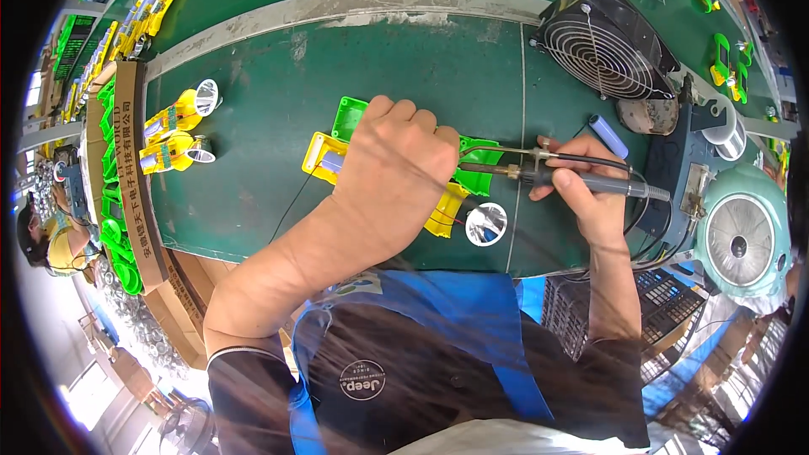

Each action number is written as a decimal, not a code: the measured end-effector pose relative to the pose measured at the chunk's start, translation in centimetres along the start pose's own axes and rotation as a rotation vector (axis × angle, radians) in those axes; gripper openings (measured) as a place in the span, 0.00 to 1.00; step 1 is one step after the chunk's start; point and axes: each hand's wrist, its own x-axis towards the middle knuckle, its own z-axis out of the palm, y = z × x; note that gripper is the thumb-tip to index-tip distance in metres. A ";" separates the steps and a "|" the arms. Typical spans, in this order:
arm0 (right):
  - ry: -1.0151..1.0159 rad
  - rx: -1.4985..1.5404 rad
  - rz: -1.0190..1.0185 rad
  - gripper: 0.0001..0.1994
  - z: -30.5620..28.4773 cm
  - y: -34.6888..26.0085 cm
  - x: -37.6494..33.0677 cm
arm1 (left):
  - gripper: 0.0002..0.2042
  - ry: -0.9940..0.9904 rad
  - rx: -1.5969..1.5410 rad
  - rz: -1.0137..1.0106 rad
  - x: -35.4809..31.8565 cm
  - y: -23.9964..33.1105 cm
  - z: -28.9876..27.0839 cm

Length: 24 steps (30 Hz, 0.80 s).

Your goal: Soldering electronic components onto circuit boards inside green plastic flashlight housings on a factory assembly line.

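Observation:
My left hand (396, 160) is closed over a flashlight housing, whose fingers' undersides are hidden. Out from under it stick a green half (348, 116) and a yellow half (319, 154) with a blue battery (334, 161). A silver reflector cup (486, 225) lies at the yellow half's near end, beside a thin wire. Between its fingers and thumb, my right hand (594, 202) grips a soldering iron (602, 182) with a thin metal feed tube (501, 151) above it. The iron's tip points left, into the green part beside my left fist; exact contact is hidden.
Two yellow flashlight halves (179, 152) with reflectors lie at the left, by a cardboard box (131, 168) of green parts. At the right are a black fan (598, 46), a loose blue battery (608, 136), a soldering station (674, 177) with a solder spool, and a pale green fan (740, 236).

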 end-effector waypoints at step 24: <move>0.168 0.111 -0.432 0.20 3.9 3.2 -3.1 | 0.02 0.093 0.014 0.024 -0.5 0.1 0.5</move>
